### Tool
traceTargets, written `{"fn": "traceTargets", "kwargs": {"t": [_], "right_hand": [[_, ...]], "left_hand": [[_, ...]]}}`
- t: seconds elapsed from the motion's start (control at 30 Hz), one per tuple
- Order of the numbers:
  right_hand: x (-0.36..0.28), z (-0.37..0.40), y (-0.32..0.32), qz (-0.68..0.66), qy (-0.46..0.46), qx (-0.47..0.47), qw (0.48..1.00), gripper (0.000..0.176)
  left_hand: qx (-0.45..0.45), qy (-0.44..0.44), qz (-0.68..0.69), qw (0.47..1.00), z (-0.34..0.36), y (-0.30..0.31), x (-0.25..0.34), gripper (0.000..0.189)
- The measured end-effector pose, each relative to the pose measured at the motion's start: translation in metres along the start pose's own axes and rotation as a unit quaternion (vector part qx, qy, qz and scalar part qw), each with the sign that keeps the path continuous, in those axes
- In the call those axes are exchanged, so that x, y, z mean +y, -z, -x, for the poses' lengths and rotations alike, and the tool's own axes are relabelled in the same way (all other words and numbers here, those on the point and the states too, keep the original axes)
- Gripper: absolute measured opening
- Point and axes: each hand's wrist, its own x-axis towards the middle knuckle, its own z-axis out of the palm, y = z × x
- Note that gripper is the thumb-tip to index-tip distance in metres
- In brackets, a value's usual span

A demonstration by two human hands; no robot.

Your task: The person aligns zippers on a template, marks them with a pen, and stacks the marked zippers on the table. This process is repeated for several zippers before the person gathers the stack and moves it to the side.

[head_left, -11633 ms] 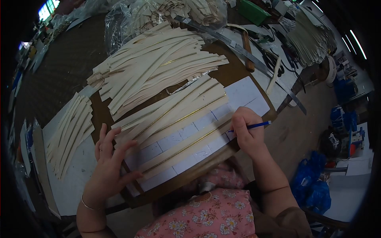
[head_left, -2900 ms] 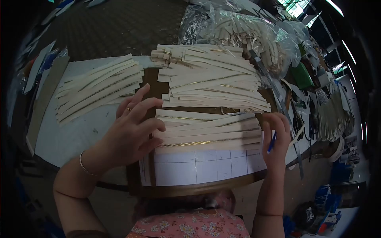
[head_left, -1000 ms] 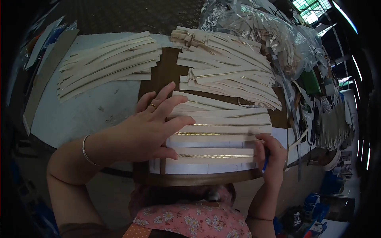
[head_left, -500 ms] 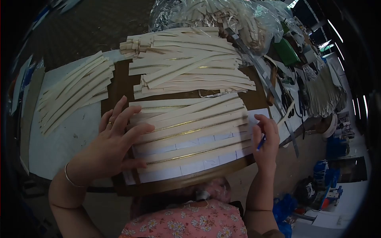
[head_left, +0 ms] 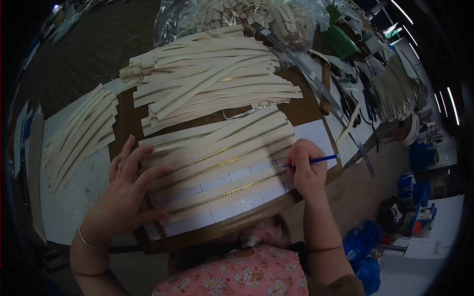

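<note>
Several cream zipper strips with brass teeth lie in a slanted row on white paper with drawn lines (head_left: 256,199). My left hand (head_left: 129,185) rests with its fingers spread over the left ends of these strips. A blue pen (head_left: 323,159) is pinched in my right hand (head_left: 308,170), its tip at the right end of the nearest zipper strip (head_left: 227,195). A brown board (head_left: 311,190) lies under the paper.
Behind the row is a thick pile of zipper strips (head_left: 212,79), with a smaller pile (head_left: 81,135) at left. A metal ruler (head_left: 316,81) lies slanted at right, near a green box (head_left: 340,37). A clear plastic bag (head_left: 173,22) of strips stands at the back.
My right hand has moved left onto the strip ends, turning the pen so its tip points at the nearest strip. My left hand stays spread on the left ends. The view has shifted slightly.
</note>
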Motion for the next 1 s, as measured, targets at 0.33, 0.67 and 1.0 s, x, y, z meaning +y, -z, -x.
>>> {"fn": "traceTargets", "kwargs": {"t": [0.33,0.67,1.0], "right_hand": [[0.0001,-0.0042,-0.0053,0.101,0.083,0.003,0.991,0.038],[0.0007,-0.0040,-0.0080,0.100,0.084,0.014,0.991,0.039],[0.0001,0.0028,-0.0025,0.034,0.075,0.013,0.996,0.045]], "left_hand": [[-0.011,0.010,-0.010,1.000,-0.0010,0.0027,0.0040,0.081],[-0.010,0.011,-0.018,1.000,-0.0010,0.0018,0.0038,0.078],[-0.010,0.013,-0.017,1.000,-0.0009,0.0021,0.0046,0.077]]}}
